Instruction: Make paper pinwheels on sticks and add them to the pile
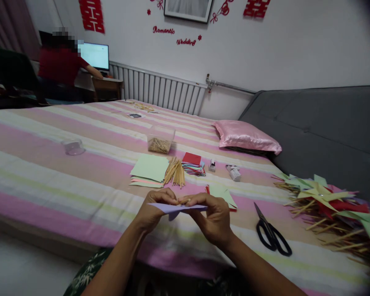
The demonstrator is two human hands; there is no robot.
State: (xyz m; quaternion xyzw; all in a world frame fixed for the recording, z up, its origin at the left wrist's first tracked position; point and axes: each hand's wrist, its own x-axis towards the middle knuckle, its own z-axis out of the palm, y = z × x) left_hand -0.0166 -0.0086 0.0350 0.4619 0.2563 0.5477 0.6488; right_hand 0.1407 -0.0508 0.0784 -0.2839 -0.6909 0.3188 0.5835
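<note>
1. The left hand [156,206] is nearly closed, its fingers curled and pinching the left part of a thin lavender paper piece [175,209]; the paper hides some fingertips.
2. The right hand [215,217] is likewise bent into a pinch on the paper's right part. A small pale tan piece [183,201] shows between both hands' fingertips; its full shape is hidden.
3. The paper is held above the near side of a bed with a pink, white and beige striped sheet [111,176]. The bed's near edge runs beneath the forearms, which partly cover it.
4. Just beyond the right hand, a green-topped paper stack [224,193] is partly covered by it.
5. Farther out, a bundle of slim wooden sticks [175,172] lies between a larger pale green paper stack [149,167] and a red-topped paper stack [191,159].
6. Black-handled scissors [273,236] lie to the right, with bare sheet between them and the right hand.
7. Beyond them, overlapping multicoloured paper pinwheels [322,195] run off the right frame edge.
8. Leftward, open sheet stretches toward a clear round plastic lid [73,146], its outline faint.
</note>
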